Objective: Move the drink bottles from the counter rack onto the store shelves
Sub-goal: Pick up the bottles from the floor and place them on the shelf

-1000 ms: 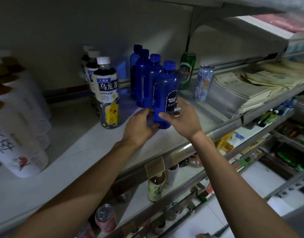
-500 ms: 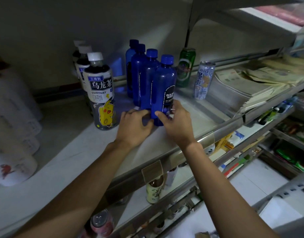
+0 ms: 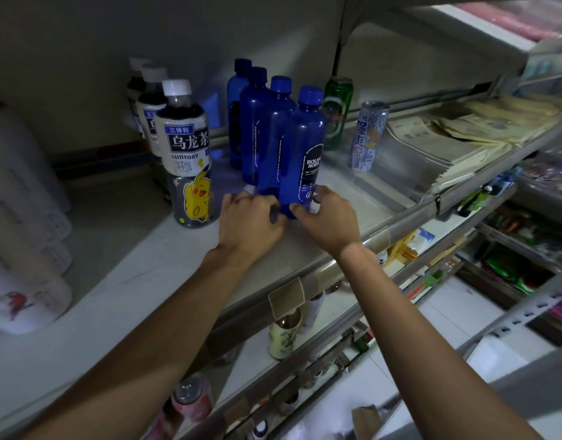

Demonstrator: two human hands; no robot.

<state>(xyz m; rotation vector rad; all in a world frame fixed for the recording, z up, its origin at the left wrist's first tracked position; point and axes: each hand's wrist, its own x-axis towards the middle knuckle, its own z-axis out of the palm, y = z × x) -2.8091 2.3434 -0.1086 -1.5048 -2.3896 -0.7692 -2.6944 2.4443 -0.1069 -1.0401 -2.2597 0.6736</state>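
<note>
Both hands are working low on the front blue bottle, which is standing upright on the shelf near its front lip. The left hand is curling its fingers against the base from 9 o'clock; the right hand is wrapping thumb and fingers round the same base from 3 o'clock. Both are grasping, neither is letting go. Three more blue bottles are filing off behind it toward 11 o'clock, close together, caps lined up. At 9 o'clock of that row, white-capped tea bottles are queuing front to back in the same way. At 2 o'clock a green can and a pale can are standing apart from each other, with stacked papers lying beyond at 3 o'clock. A lower shelf is showing more drinks at 6 o'clock. Judgement: the task is looking well along, with two rows already forming, and this bottle is being nudged into line. The counter rack is out of view, so what is waiting there cannot be told.
</note>
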